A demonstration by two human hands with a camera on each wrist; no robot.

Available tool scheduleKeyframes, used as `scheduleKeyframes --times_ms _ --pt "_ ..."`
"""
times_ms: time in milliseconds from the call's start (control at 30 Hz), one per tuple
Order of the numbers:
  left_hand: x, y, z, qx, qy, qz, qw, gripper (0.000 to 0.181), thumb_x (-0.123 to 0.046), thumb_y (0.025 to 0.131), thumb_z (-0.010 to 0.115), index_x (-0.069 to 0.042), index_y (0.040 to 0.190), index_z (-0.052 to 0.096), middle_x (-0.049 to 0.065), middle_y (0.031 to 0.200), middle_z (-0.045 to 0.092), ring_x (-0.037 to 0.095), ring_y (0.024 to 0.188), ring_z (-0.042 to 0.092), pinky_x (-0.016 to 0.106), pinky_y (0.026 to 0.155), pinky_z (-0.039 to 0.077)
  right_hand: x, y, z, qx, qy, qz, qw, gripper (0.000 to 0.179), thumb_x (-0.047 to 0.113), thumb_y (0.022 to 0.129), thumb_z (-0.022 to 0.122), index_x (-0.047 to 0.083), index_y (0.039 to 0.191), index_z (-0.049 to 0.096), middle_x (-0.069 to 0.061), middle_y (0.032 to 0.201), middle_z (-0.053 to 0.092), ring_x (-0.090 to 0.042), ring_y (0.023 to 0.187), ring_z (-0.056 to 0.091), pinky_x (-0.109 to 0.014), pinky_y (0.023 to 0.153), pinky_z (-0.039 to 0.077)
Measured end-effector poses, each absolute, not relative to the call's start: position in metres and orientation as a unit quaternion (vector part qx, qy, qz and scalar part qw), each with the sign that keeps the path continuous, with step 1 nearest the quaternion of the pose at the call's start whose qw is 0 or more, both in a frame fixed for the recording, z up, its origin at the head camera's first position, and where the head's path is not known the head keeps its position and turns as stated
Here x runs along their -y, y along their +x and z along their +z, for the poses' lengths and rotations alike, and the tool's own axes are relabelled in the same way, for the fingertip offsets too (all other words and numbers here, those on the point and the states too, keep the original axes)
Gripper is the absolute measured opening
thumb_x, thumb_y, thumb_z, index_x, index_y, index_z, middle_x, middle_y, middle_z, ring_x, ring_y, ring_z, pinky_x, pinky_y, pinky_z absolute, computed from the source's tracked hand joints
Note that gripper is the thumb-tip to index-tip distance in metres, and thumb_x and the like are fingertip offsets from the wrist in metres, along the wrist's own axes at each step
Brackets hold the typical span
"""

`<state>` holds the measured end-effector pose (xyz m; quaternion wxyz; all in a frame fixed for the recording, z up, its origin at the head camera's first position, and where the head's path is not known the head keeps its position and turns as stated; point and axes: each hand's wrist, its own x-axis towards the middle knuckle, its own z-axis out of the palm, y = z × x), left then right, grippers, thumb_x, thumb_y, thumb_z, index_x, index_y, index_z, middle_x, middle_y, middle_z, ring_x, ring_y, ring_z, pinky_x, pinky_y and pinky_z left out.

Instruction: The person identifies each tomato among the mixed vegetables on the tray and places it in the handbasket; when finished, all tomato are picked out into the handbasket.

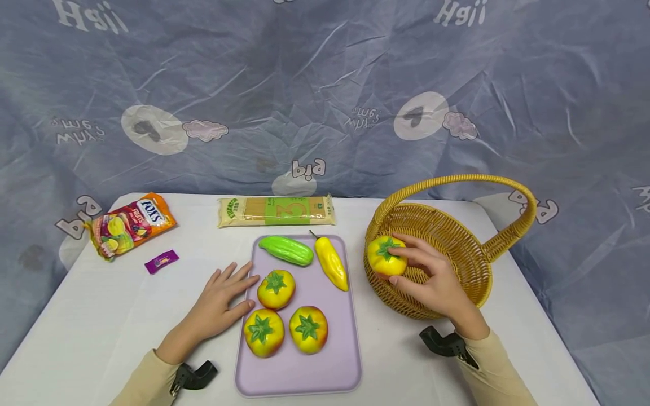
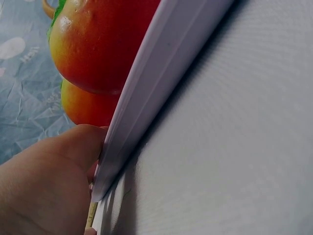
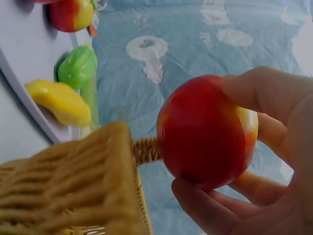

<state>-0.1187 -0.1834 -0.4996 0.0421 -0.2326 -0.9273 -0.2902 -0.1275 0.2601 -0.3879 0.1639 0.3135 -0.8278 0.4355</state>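
Tray (image 1: 304, 376) of produce (image 1: 276, 289), persimmon (image 1: 384, 266) above basket (image 1: 398, 296)

From here I see an orange FOX'S bag (image 1: 133, 225) on the white surface (image 1: 101, 316), a small purple packet (image 1: 162, 261) near it, a long noodle packet (image 1: 276, 211) and a printed grey-blue backdrop (image 1: 304, 84).

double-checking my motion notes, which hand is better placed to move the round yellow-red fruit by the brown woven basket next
Right, most likely: the right hand grips the fruit by the basket, while the left hand touches the edge of the flat lilac tray, farther away.
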Motion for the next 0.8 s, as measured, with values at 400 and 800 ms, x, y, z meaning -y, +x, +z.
scheduleKeyframes --times_ms 400,800 --pt "0.183 -0.119 -0.499 0.927 -0.231 -0.292 0.043 0.051 -0.033 0.093 0.071 -0.016 0.140 0.063 0.013 0.160 0.046 0.052 0.148 0.035 0.077 0.116 0.018 -0.271 -0.136 -0.394 0.847 0.222 0.461 0.143 0.045 -0.012 0.077 0.079 -0.002 0.121 0.070 -0.024 0.143 0.058 0.009 0.117 0.058 -0.010 0.085 0.055" --pt "0.183 -0.118 -0.499 0.927 -0.229 -0.294 0.040 0.051 -0.034 0.093 0.071 -0.017 0.140 0.063 0.012 0.160 0.046 0.051 0.148 0.034 0.077 0.117 0.017 -0.269 -0.143 -0.406 0.880 0.163 0.433 0.111 0.042 -0.001 0.085 0.078 -0.002 0.126 0.068 -0.028 0.145 0.054 -0.021 0.120 0.063 -0.008 0.083 0.054"
